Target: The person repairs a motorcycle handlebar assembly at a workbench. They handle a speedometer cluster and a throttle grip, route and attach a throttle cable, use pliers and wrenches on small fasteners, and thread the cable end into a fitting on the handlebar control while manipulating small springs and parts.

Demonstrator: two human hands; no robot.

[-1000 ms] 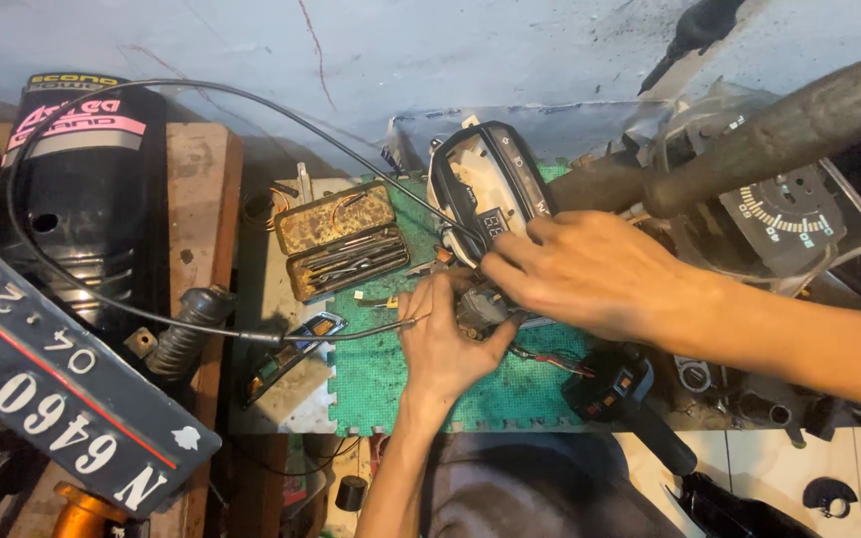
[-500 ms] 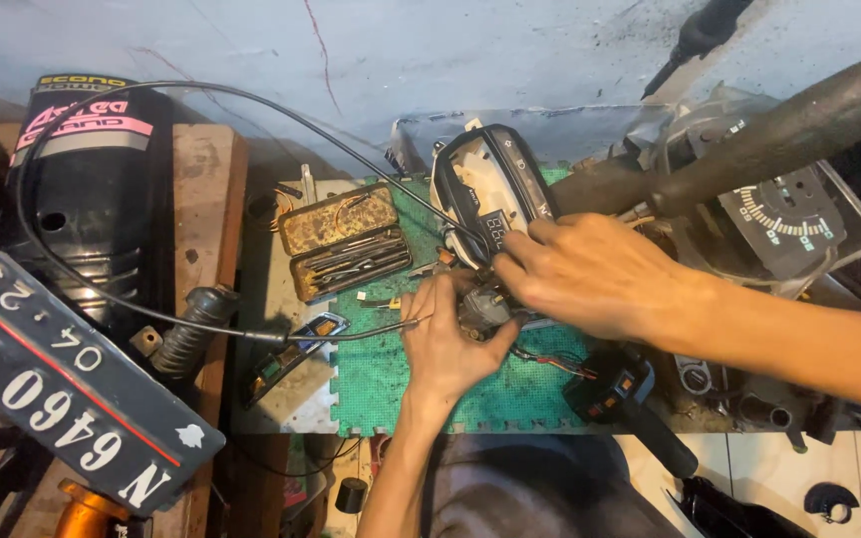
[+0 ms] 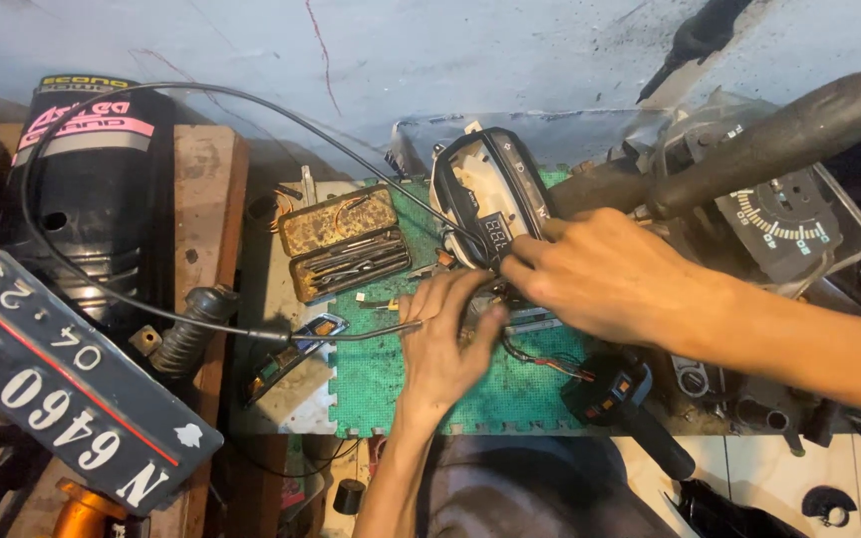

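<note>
My left hand (image 3: 447,337) and my right hand (image 3: 600,271) meet over the green foam mat (image 3: 391,384). Both close around a small dark part at the lower edge of a motorcycle instrument cluster (image 3: 485,204), a white-faced housing with a small digital display. The part itself is mostly hidden by my fingers. Red and black wires (image 3: 540,359) trail from it toward a black handlebar switch (image 3: 610,391) on the mat. A black cable (image 3: 251,110) loops from the left and ends by my left fingers.
An open rusty tin of small tools (image 3: 346,244) lies left of the cluster. A black plastic cover (image 3: 92,209) and a dark number plate (image 3: 62,394) sit far left. A handlebar grip (image 3: 779,134) and a second speedometer (image 3: 784,214) crowd the right.
Both hands stay on the small part by the cluster. My right hand's fingers have shifted slightly; nothing was picked up or let go.
</note>
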